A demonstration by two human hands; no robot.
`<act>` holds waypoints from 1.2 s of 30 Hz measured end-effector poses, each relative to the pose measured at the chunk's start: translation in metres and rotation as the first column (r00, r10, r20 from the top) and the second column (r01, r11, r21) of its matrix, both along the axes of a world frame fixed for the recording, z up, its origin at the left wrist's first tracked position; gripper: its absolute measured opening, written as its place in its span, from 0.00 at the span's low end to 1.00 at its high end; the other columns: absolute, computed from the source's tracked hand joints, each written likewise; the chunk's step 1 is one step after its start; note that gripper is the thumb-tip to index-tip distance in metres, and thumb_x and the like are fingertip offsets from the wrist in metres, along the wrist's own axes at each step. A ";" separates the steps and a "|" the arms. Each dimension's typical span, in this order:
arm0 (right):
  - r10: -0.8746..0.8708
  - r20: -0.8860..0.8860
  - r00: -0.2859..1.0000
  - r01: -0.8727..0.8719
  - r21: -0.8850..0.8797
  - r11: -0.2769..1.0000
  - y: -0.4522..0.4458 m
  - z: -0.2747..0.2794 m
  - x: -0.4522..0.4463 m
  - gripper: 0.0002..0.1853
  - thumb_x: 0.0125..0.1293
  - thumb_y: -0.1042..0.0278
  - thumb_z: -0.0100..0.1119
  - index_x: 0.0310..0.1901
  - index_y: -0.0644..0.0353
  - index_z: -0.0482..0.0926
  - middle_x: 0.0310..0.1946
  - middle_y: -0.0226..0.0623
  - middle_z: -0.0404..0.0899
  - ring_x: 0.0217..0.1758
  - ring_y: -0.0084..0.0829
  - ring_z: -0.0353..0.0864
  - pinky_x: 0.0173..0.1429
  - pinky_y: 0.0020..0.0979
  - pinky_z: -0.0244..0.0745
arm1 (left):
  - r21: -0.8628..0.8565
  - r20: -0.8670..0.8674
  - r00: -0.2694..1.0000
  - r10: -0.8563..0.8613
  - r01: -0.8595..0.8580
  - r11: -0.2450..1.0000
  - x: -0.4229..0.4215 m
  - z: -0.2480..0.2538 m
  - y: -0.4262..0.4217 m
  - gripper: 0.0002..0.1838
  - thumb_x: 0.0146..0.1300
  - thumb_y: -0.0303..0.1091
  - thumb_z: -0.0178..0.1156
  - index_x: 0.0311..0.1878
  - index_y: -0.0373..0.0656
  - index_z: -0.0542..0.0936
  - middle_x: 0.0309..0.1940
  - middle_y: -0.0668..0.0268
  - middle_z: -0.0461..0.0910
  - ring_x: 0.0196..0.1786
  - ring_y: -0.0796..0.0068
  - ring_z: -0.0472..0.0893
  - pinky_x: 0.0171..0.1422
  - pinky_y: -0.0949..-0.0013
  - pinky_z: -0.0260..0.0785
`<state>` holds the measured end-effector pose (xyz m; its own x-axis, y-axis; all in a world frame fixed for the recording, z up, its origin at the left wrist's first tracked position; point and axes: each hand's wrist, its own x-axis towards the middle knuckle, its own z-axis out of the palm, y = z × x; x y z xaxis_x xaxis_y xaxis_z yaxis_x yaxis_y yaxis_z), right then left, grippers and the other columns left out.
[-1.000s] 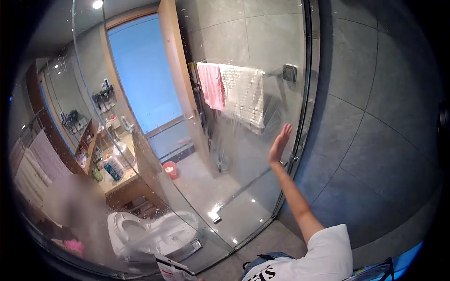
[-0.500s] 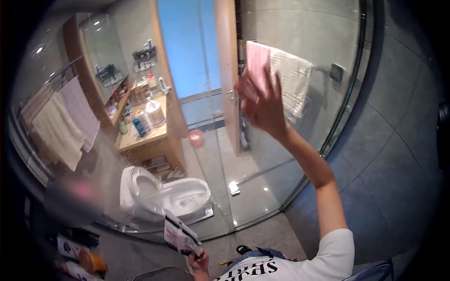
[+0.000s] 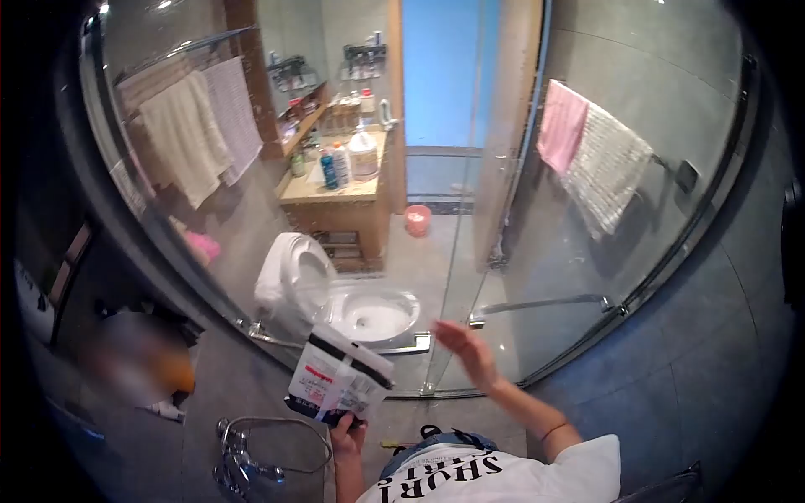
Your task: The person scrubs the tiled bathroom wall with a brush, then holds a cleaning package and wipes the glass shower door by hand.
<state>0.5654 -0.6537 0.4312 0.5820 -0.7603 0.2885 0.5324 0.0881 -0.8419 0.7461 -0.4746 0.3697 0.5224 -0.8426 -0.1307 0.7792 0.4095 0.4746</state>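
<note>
At the lower centre, my left hand (image 3: 348, 434) grips the bottom edge of a white and black printed packet (image 3: 340, 377), its fingers pressed on the plastic. My right hand (image 3: 468, 352) is raised to the right of the packet, in front of the glass shower door (image 3: 457, 277), with its fingers stretched out and nothing in it. Whether the right hand touches the glass I cannot tell. Behind the glass, a white toilet (image 3: 293, 272) with its lid up stands beyond the packet.
A shower hose and fitting (image 3: 243, 461) are at the lower left. Beyond the glass are a counter (image 3: 331, 192) with bottles, a pink bin (image 3: 418, 220), and towels (image 3: 604, 159) on the right wall. A metal handle bar (image 3: 545, 305) crosses the glass.
My right hand has come down from high on the glass to just right of the packet. The packet and my left hand have come fully into view. The view has turned left.
</note>
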 end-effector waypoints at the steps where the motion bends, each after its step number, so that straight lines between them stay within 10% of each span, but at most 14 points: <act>1: 0.114 0.092 0.989 -0.136 0.289 0.948 0.012 -0.003 0.022 0.22 0.58 0.58 0.32 0.50 0.66 0.60 0.52 0.42 0.59 0.54 0.35 0.59 0.58 0.36 0.51 | 0.046 0.138 0.990 0.001 -0.007 0.999 0.002 0.000 0.002 0.16 0.46 0.20 0.49 0.42 0.42 0.67 0.34 0.65 0.71 0.28 0.75 0.73 0.22 0.75 0.66; 3: 0.323 0.190 0.927 -0.369 0.621 0.692 0.019 -0.020 0.047 0.21 0.58 0.59 0.32 0.49 0.63 0.62 0.50 0.39 0.62 0.52 0.34 0.62 0.56 0.37 0.54 | 0.085 0.334 0.941 -0.048 0.021 0.996 0.010 0.004 0.007 0.13 0.47 0.21 0.51 0.40 0.39 0.69 0.33 0.63 0.72 0.28 0.74 0.74 0.23 0.73 0.67; 5: 0.388 0.357 0.850 -0.516 0.716 0.471 0.021 -0.038 0.057 0.20 0.57 0.60 0.34 0.47 0.62 0.64 0.46 0.39 0.66 0.49 0.34 0.65 0.54 0.38 0.57 | 0.464 0.723 0.577 -0.380 0.003 0.886 0.007 0.035 0.003 0.12 0.47 0.20 0.52 0.38 0.36 0.70 0.32 0.60 0.73 0.28 0.73 0.75 0.24 0.72 0.69; 7: 0.317 0.439 0.841 -0.531 0.783 0.324 0.023 -0.052 0.067 0.19 0.56 0.61 0.33 0.45 0.63 0.66 0.44 0.42 0.67 0.47 0.39 0.66 0.53 0.39 0.58 | 0.334 0.673 0.708 -0.216 -0.030 0.942 0.001 0.036 0.005 0.12 0.46 0.19 0.53 0.37 0.33 0.70 0.30 0.60 0.74 0.27 0.73 0.75 0.26 0.71 0.71; 27: 0.175 0.486 0.857 -0.516 0.819 0.253 0.033 -0.091 0.060 0.16 0.54 0.68 0.33 0.39 0.65 0.68 0.37 0.40 0.71 0.41 0.34 0.70 0.50 0.34 0.63 | 0.415 0.753 0.614 -0.237 -0.164 0.895 -0.010 0.028 0.015 0.08 0.46 0.19 0.54 0.33 0.32 0.71 0.28 0.63 0.74 0.28 0.77 0.75 0.29 0.75 0.70; 29: 0.155 0.295 0.943 -0.331 0.879 0.342 0.036 -0.098 0.059 0.16 0.55 0.67 0.33 0.39 0.66 0.68 0.37 0.40 0.72 0.41 0.34 0.70 0.49 0.34 0.64 | 0.438 0.767 0.542 -0.343 -0.052 0.897 -0.003 0.016 0.019 0.09 0.46 0.19 0.53 0.34 0.32 0.71 0.28 0.64 0.74 0.28 0.77 0.75 0.29 0.76 0.70; 36: 0.176 0.445 0.878 -0.477 0.779 0.407 0.026 -0.075 0.046 0.16 0.58 0.65 0.34 0.40 0.67 0.67 0.39 0.40 0.71 0.41 0.31 0.71 0.48 0.26 0.65 | 0.431 0.601 0.773 -0.204 -0.099 0.897 -0.012 0.016 0.014 0.13 0.46 0.18 0.53 0.38 0.33 0.69 0.30 0.61 0.73 0.28 0.75 0.75 0.27 0.75 0.71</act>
<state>0.6110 -0.6280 0.3562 0.8607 -0.4654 -0.2063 0.4624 0.8842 -0.0655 0.7344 -0.4603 0.3855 0.5694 -0.8105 -0.1372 0.2636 0.0219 0.9644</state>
